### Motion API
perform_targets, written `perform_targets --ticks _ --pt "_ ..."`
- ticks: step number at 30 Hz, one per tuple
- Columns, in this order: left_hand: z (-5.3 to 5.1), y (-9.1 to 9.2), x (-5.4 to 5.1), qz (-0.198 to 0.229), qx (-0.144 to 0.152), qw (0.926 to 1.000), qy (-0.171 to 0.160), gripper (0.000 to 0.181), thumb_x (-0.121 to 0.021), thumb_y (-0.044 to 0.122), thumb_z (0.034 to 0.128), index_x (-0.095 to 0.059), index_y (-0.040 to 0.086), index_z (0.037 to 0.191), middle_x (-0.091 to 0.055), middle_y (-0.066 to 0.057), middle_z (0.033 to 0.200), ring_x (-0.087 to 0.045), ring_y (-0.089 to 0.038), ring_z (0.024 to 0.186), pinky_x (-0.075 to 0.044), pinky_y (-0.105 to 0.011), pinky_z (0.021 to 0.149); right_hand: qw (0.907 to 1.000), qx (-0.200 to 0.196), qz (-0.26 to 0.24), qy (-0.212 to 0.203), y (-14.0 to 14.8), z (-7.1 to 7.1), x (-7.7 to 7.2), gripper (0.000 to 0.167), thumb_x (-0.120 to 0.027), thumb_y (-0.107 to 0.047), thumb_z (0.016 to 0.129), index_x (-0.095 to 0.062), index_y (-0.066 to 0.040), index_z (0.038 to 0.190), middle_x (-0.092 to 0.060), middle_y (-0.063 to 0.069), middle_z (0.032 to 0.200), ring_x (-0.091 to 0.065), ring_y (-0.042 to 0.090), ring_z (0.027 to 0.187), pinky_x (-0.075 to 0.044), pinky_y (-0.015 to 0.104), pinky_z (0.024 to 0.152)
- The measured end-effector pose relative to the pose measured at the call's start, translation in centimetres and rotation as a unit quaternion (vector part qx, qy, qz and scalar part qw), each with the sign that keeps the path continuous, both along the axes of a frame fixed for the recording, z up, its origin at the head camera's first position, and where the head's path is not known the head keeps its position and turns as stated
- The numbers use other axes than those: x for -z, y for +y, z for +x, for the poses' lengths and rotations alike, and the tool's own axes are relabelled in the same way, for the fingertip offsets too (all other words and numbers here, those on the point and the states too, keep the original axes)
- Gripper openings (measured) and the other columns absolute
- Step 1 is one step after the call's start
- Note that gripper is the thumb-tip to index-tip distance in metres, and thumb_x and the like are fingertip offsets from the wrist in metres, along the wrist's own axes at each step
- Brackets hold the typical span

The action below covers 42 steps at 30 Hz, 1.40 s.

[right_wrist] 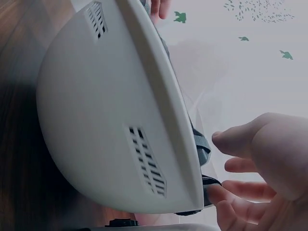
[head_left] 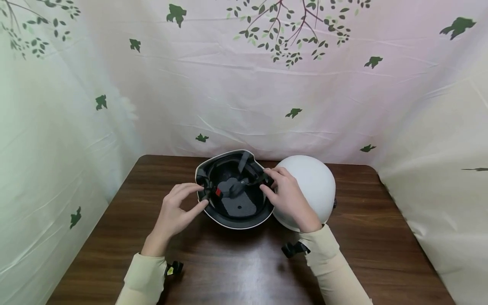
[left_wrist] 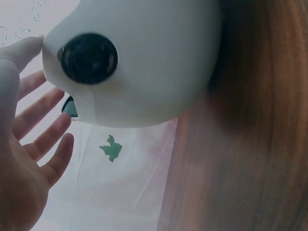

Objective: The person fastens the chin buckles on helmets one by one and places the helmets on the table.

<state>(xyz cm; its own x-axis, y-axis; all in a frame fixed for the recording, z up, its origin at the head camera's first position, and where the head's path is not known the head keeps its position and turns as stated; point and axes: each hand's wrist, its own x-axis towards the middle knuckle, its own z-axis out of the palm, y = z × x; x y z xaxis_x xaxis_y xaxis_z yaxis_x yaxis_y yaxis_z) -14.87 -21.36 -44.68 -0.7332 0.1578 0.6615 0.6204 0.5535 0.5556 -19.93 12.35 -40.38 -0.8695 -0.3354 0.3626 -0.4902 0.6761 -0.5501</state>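
Observation:
A white helmet [head_left: 239, 222] lies upside down on the table, its black lined inside facing up. Inside it are dark straps and a small red buckle piece [head_left: 218, 192]. At its left rim is my left hand [head_left: 177, 212], thumb and fingers spread, tips at the edge. The left wrist view shows the helmet's round black side knob [left_wrist: 89, 58] near that hand [left_wrist: 29, 154]. My right hand [head_left: 287, 195] is at the right rim. In the right wrist view its fingertips touch a black piece at the rim, beside a dark strap [right_wrist: 201, 140]; the thumb stays apart from the fingers.
A second white helmet [head_left: 314, 186] stands dome up, right beside the first and partly behind my right forearm. The brown wooden table [head_left: 244, 262] ends at a pale curtain [head_left: 236, 97] printed with leaves and birds. Small black devices sit at both wrists.

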Motion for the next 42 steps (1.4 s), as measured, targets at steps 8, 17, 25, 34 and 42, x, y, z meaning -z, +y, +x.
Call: perform_targets --ticks 8,17,25,34,42 --pt "0.3 -0.2 0.8 0.001 0.017 0.9998 -0.006 0.041 -0.09 0.009 0.0792 -0.077 0.009 0.118 -0.076 -0.004 0.117 -0.066 -0.023 0.11 -0.048 -0.021 0.098 0.9999 0.005 -0.011 0.005 0.4 0.0 0.4 0.048 -0.077 -0.011 0.095 -0.064 0.003 0.14 -0.059 0.02 0.138 -0.072 0.021 0.083 -0.059 0.041 0.08" --pt "0.6 0.0 0.5 0.026 0.041 0.9976 0.049 0.033 -0.087 -0.003 0.0761 -0.081 0.007 0.107 -0.075 -0.007 0.11 -0.069 -0.023 0.101 -0.051 -0.016 0.088 0.9997 0.013 -0.018 0.01 0.7 -0.1 0.7 0.048 -0.069 -0.002 0.094 -0.062 0.002 0.141 -0.061 0.02 0.138 -0.069 0.022 0.086 -0.056 0.04 0.077" --pt "0.5 -0.1 1.3 0.043 0.019 0.9988 0.016 0.036 -0.087 -0.005 0.08 -0.078 0.004 0.114 -0.075 -0.011 0.113 -0.068 -0.024 0.085 -0.057 -0.016 0.08 0.9994 0.011 -0.029 0.017 0.9 0.1 0.9 0.04 -0.069 -0.004 0.094 -0.067 0.002 0.134 -0.065 0.018 0.132 -0.07 0.022 0.087 -0.056 0.042 0.079" --pt "0.1 -1.0 1.9 0.044 -0.026 0.9987 0.006 0.031 -0.081 -0.004 0.0861 -0.078 0.004 0.115 -0.076 -0.013 0.117 -0.067 -0.016 0.086 -0.056 -0.016 0.078 0.9982 -0.015 -0.053 0.02 0.7 0.1 0.9 0.035 -0.072 -0.01 0.096 -0.07 -0.001 0.13 -0.066 0.013 0.127 -0.074 0.027 0.094 -0.062 0.046 0.08" --pt "-0.3 -1.2 2.1 0.052 -0.086 0.9949 -0.014 0.02 -0.074 0.0 0.0932 -0.08 0.0 0.113 -0.075 -0.014 0.115 -0.07 -0.018 0.087 -0.055 -0.015 0.077 0.9971 -0.045 -0.059 0.018 0.4 0.4 1.0 0.042 -0.075 -0.022 0.098 -0.067 -0.006 0.136 -0.062 0.009 0.14 -0.067 0.028 0.117 -0.062 0.046 0.087"
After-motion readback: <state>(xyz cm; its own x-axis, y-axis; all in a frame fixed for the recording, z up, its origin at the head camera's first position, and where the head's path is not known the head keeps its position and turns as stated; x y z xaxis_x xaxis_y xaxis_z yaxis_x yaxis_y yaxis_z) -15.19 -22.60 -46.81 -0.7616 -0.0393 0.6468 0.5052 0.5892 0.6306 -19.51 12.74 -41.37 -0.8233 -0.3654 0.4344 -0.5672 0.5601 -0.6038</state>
